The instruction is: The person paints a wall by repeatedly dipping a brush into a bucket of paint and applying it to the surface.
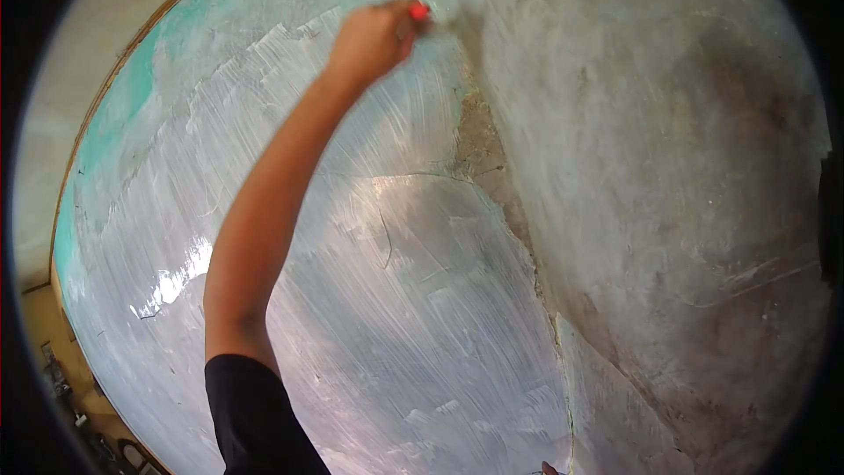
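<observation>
My left hand [374, 40] is raised high against the wall, its fingers closed around a small tool with a bright red end [419, 11]. The tool's working end is smeared by motion, so I cannot make out its kind. It is close to the seam between the whitish streaked coating [413, 273] and the bare grey wall [642, 167]. Only a fingertip of what seems to be my right hand [549, 468] shows at the bottom edge; whether it holds anything is hidden.
A rough, broken crack [483, 145] runs down between the coated and bare surfaces. Green paint [132, 97] shows along the upper left, bordered by a brown wooden edge [110, 79]. Several small objects [79, 418] are at the lower left.
</observation>
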`<action>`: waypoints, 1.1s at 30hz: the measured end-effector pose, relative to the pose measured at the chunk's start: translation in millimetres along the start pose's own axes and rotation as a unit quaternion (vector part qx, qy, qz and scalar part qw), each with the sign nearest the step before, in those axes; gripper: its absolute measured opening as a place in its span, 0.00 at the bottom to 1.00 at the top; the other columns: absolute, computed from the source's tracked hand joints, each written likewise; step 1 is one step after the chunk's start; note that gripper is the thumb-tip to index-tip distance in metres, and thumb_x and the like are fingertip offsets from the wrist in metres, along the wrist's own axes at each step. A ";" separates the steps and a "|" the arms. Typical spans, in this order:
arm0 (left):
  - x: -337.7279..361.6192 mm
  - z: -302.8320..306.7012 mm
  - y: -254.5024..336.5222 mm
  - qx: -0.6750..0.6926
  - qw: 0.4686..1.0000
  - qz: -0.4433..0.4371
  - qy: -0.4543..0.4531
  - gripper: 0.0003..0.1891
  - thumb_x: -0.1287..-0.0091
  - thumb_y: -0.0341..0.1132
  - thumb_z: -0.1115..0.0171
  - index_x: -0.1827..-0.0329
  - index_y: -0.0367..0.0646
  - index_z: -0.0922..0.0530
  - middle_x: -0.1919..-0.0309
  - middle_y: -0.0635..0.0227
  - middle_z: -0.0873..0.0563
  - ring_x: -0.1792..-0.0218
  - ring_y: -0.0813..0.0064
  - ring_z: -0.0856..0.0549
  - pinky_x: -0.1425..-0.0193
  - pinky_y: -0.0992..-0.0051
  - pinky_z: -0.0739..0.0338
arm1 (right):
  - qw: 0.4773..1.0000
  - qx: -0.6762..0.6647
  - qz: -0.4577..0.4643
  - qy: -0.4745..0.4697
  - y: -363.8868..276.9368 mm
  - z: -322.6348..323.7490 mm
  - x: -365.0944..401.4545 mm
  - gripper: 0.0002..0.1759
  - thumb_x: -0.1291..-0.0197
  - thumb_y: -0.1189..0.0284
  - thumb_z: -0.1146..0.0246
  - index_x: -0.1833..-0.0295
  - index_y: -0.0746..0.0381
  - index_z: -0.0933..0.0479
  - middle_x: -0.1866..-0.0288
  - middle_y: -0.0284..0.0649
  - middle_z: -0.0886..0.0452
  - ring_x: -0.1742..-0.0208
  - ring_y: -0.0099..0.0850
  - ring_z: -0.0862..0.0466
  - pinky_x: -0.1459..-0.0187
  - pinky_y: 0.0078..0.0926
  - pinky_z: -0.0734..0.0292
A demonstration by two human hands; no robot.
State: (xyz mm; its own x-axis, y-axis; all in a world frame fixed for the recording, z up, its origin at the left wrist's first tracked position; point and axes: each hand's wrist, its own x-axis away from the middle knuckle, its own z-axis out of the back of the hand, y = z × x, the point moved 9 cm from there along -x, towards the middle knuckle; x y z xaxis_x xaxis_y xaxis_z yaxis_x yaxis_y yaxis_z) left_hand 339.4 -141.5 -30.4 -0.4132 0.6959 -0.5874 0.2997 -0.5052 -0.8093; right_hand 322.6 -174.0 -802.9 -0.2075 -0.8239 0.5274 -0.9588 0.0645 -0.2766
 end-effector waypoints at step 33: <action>131.1 -14.0 225.5 0.059 0.976 -0.196 -0.068 0.09 0.40 0.30 0.33 0.57 0.41 0.20 0.60 0.69 0.15 0.61 0.69 0.12 0.71 0.74 0.16 | 0.998 -0.060 0.013 -0.001 29.7 51.8 8.6 0.26 0.32 0.45 0.41 0.75 0.53 0.30 0.85 0.29 0.33 0.88 0.18 0.42 0.87 0.17 0.53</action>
State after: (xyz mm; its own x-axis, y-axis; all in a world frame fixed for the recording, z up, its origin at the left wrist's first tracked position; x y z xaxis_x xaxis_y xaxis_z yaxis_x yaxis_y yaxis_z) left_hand 364.9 -157.1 -289.9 -0.5896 0.7770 -0.2206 -0.0029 -0.2751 -0.9614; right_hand 302.4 -208.3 -848.2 -0.2324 -0.8219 0.5201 -0.9695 0.1530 -0.1914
